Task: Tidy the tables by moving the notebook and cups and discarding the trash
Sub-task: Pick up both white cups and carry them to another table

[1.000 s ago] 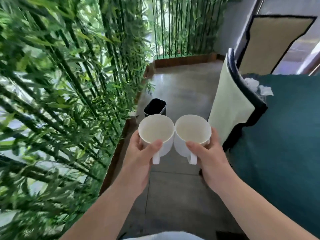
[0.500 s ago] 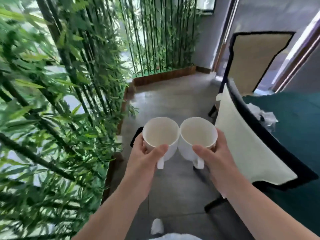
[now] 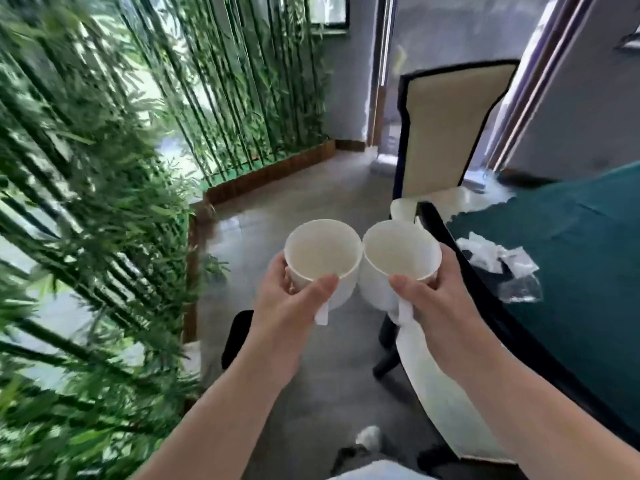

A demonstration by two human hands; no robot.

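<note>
I carry two empty white cups side by side above the floor, rims touching. My left hand [image 3: 289,308] grips the left cup [image 3: 323,252] with the thumb on its near rim. My right hand [image 3: 441,306] grips the right cup [image 3: 398,254] the same way. Crumpled clear and white trash [image 3: 498,263] lies on the green-covered table [image 3: 588,306] just right of my right hand. No notebook is in view.
A cream chair with a black frame [image 3: 446,133] stands at the table's far end, a second chair back [image 3: 440,393] is under my right forearm. A black bin [image 3: 237,336] sits on the grey floor behind my left wrist. Bamboo planters [image 3: 104,202] line the left side.
The view has swung right and up while I walk forward. The bin has slid from ahead of the cups to beneath my left wrist, and the table with the trash has come closer.
</note>
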